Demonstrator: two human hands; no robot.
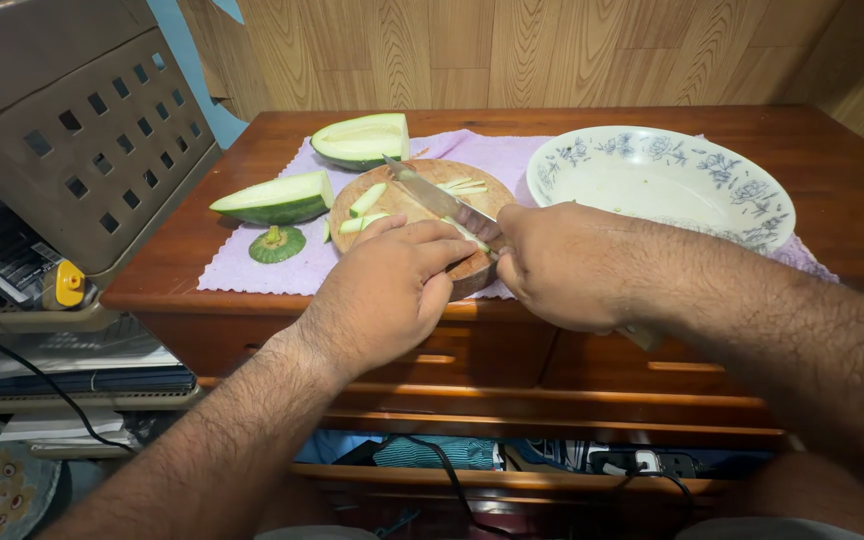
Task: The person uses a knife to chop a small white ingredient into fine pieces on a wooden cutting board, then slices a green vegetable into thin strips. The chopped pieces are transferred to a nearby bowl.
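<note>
My right hand (562, 265) grips a kitchen knife (437, 198) whose blade slants over a round wooden cutting board (422, 180). My left hand (387, 285) presses down on the near part of the board, fingertips against a pale green gourd strip (470, 235) right beside the blade. Several cut strips (367, 200) lie on the board. Two large green gourd wedges (362, 140) (277, 198) and a cut stem end (277, 244) rest on a lilac cloth (252, 265).
A wide white bowl with blue flower print (662, 185) stands right of the board on the wooden table (812, 150). A grey perforated crate (82, 130) sits at the left. Cables and a power strip (642, 462) lie below the table.
</note>
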